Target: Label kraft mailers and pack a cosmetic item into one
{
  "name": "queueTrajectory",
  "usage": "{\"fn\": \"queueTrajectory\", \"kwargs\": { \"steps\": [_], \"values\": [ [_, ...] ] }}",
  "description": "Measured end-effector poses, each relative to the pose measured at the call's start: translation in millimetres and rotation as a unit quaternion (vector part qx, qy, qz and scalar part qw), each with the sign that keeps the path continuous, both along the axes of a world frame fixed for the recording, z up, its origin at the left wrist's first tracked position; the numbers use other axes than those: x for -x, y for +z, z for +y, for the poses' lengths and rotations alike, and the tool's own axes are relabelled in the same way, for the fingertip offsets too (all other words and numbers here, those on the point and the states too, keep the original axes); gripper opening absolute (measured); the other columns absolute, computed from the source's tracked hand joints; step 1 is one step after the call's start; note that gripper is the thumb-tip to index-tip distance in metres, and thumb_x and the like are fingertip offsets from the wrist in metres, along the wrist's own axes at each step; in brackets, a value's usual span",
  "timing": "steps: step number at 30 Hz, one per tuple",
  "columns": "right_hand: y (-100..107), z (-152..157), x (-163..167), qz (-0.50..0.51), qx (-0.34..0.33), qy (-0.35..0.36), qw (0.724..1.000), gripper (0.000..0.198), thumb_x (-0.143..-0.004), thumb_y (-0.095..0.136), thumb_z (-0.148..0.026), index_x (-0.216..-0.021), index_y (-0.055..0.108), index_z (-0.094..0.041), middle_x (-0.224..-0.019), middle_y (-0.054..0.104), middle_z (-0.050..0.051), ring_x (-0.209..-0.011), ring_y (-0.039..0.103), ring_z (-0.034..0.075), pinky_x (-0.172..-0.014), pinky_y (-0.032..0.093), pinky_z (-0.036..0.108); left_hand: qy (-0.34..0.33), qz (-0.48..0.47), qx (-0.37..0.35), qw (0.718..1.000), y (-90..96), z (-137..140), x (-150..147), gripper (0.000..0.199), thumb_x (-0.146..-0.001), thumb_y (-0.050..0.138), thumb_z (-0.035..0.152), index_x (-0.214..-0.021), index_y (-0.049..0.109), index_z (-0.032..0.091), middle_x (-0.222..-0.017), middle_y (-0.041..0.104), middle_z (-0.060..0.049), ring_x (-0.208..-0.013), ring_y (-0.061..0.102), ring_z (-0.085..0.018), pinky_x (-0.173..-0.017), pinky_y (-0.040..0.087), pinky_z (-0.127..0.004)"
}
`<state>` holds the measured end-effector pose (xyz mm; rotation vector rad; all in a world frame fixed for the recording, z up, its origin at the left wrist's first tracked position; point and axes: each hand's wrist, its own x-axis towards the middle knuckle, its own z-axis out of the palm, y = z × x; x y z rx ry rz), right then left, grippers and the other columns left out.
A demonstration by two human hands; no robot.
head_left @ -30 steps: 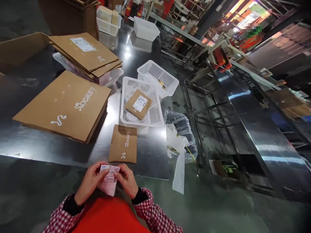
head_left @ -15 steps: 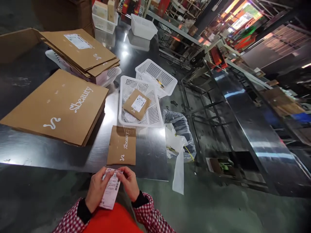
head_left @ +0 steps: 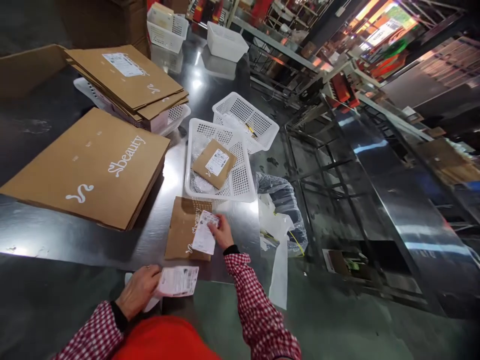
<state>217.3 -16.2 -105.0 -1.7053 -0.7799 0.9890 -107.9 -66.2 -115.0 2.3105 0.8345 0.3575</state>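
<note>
My right hand (head_left: pixel 222 232) pinches one printed shipping label (head_left: pixel 204 235) by its upper right edge, over a small brown cardboard mailer (head_left: pixel 176 232) lying flat near the table's front edge. Part of the mailer's white "beauty" print is covered by the label. Lower left, just off the table edge, my left hand (head_left: pixel 140 290) is closed on a strip of shipping labels (head_left: pixel 178 281); a pale end of it hangs beneath the palm. Whether the label in my right hand touches the mailer, I cannot tell.
A white perforated basket (head_left: pixel 245 192) behind the mailer holds bubble wrap and a labelled mailer (head_left: pixel 215 162). Stacked large cardboard mailers (head_left: pixel 93 165) lie left. Another basket (head_left: pixel 270 135) sits behind. A bin with a clear plastic bag (head_left: pixel 285 200) stands off the table's right side.
Both hands were together on the labels in front of my body. Now my right hand has moved forward over the mailer with one label, while my left hand has stayed low with the rest.
</note>
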Motion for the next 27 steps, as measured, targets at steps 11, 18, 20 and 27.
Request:
{"fn": "queueTrajectory", "kwargs": {
  "steps": [11,18,20,27],
  "values": [
    [-28,43,28,-0.26,0.066,0.231,0.935,0.037,-0.073,0.064,-0.026,-0.107,0.052,-0.017,-0.094,0.066,0.007,-0.084,0.062,0.023,-0.078,0.05,0.038,-0.056,0.018,-0.123,0.991,-43.6,7,-25,0.016,-0.088,0.053,0.009,-0.087,0.068,0.014,-0.144,0.051,-0.013,-0.137,0.041,-0.03,-0.106,0.048,-0.045],
    [-27,34,36,-0.43,0.097,0.238,0.866,0.064,-0.081,0.063,-0.025,-0.14,0.039,-0.016,-0.116,0.056,0.017,-0.097,0.061,0.029,-0.076,0.05,0.038,-0.062,0.031,-0.088,0.994,-46.8,9,-21,0.044,-0.086,0.047,0.003,-0.127,0.06,0.015,-0.144,0.051,-0.011,-0.136,0.043,-0.027,-0.105,0.048,-0.043],
    [-28,28,34,-0.464,0.108,0.201,0.856,0.058,-0.085,0.059,-0.029,-0.139,0.042,-0.018,-0.119,0.055,0.017,-0.099,0.06,0.029,-0.078,0.05,0.038,-0.064,0.031,-0.079,0.994,-49.4,9,-20,0.045,-0.086,0.047,0.004,-0.128,0.059,0.015,-0.144,0.052,-0.01,-0.136,0.042,-0.026,-0.105,0.048,-0.043],
    [-25,32,30,-0.505,0.109,0.159,0.841,0.031,-0.096,0.044,-0.035,-0.107,0.065,-0.015,-0.103,0.065,0.014,-0.099,0.055,0.028,-0.087,0.043,0.038,-0.046,0.014,-0.112,0.993,-31.9,17,-37,0.025,-0.089,0.052,0.011,-0.106,0.069,0.016,-0.134,0.06,-0.011,-0.13,0.048,-0.026,-0.111,0.04,-0.048]
  ]
}}
